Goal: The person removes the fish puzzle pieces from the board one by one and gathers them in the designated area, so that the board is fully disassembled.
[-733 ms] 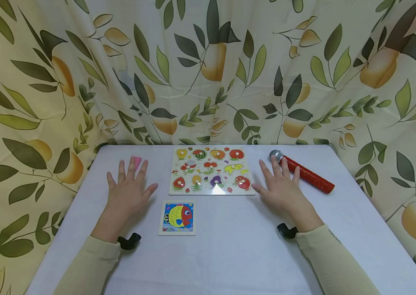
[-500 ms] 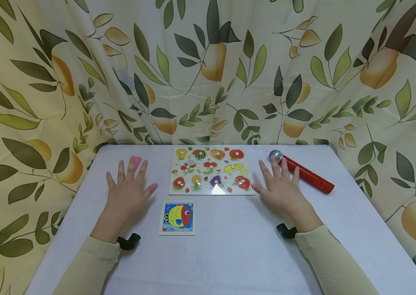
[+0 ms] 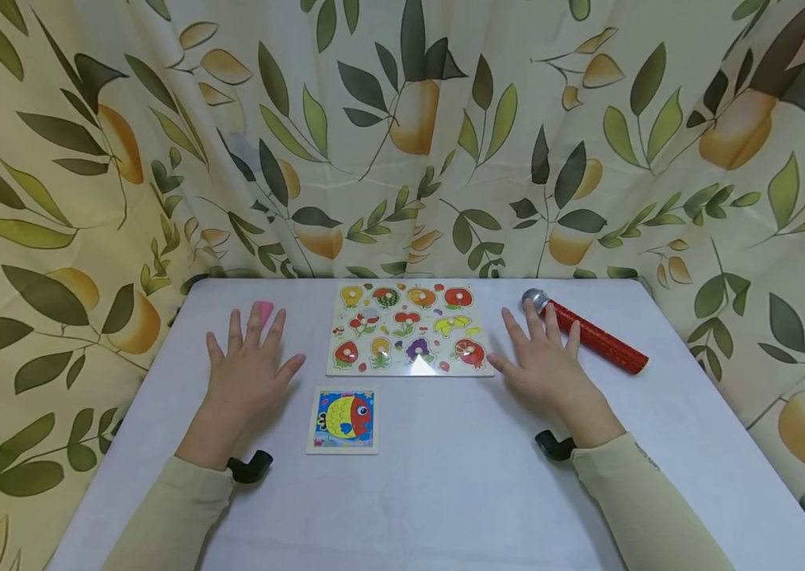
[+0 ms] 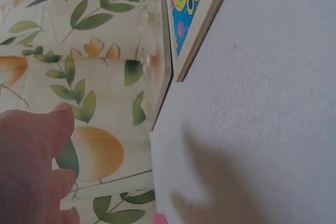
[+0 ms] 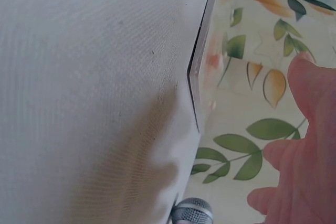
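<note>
My left hand (image 3: 245, 381) is spread palm down over the left of the table, holding nothing. Its fingers overlap a small pink object (image 3: 266, 311) in the head view, mostly hidden behind them. On the other side my right hand (image 3: 548, 369) hovers with fingers spread, its shadow falling on the cloth. The right thumb tip is by the corner of a fruit puzzle board (image 3: 388, 344), which has knobbed fruit pieces. Beyond the right fingers lies a red glittery microphone (image 3: 598, 341) with a silver mesh head (image 5: 192, 211). A square fish puzzle (image 3: 345, 422) sits in front of the fruit board, right of my left hand.
White cloth covers the table (image 3: 431, 500). A curtain with leaf and fruit prints (image 3: 402, 159) hangs behind it and along both sides. A black wrist camera mount (image 3: 251, 468) juts from the left wrist, and another mount (image 3: 554, 446) from the right.
</note>
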Motion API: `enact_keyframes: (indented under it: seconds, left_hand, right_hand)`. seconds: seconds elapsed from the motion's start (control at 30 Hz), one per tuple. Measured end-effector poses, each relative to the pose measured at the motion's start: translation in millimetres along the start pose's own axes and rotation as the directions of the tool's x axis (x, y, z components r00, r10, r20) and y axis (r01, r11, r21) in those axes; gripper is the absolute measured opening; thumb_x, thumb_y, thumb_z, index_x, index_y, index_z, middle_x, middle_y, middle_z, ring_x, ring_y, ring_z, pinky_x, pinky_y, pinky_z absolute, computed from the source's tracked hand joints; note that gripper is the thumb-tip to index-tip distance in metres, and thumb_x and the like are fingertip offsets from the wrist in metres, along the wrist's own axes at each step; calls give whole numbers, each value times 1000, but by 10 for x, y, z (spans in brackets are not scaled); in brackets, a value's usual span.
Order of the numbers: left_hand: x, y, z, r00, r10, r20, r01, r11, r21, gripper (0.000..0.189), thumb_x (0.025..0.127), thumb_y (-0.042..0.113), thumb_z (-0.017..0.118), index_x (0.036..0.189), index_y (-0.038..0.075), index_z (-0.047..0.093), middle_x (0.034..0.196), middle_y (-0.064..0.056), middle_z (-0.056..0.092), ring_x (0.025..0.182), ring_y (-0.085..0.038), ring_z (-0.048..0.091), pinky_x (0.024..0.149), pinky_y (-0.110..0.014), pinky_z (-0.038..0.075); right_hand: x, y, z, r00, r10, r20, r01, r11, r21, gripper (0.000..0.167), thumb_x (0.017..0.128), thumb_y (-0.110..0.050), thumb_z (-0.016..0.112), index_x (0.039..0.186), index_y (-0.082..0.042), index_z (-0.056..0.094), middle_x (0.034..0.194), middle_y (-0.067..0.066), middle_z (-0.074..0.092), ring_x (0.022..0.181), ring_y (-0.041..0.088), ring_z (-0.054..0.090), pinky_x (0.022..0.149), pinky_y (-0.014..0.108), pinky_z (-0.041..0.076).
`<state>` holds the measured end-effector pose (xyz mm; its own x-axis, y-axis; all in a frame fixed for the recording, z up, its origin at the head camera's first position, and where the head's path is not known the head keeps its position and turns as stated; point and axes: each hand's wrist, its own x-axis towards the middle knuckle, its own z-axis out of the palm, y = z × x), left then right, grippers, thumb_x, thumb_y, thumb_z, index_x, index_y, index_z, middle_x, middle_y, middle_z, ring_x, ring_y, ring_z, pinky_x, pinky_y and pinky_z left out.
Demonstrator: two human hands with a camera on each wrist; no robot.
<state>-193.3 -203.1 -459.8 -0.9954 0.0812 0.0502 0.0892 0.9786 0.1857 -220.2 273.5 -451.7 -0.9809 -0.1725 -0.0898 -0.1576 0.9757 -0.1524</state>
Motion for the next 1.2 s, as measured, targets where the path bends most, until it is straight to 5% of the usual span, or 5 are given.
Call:
enact_keyframes:
  seconds: [0.8, 1.0, 1.2]
  left_hand:
    - [-76, 9, 60, 1000, 6, 29, -6, 999, -31, 90, 105, 64, 52, 175, 20, 16, 181, -24, 8, 166, -56, -3, 122, -87, -2]
    - [-191, 42, 63, 995, 59, 81, -56, 998, -37, 90, 104, 57, 61, 174, 21, 19, 182, -21, 9, 166, -56, 2, 120, -89, 6]
    - [-450, 182, 54, 975, 173, 139, -172, 985, -23, 88, 102, 55, 67, 173, 22, 26, 182, -16, 15, 165, -55, 10, 122, -86, 16]
  right_hand:
    - [-14, -6, 0, 1000, -4, 20, 4, 1000, 2, 93, 104, -69, 50, 175, -23, 11, 181, 24, -7, 164, 58, -15, 117, 86, -19]
    - [37, -100, -58, 998, -68, 0, 68, 998, 6, 94, 100, -65, 61, 174, -21, 21, 182, 22, 2, 165, 56, -7, 120, 88, -8]
    - [133, -377, -74, 987, -161, -10, 161, 984, 80, 89, 98, -53, 73, 171, -21, 33, 182, 18, 15, 167, 52, 3, 125, 84, 2]
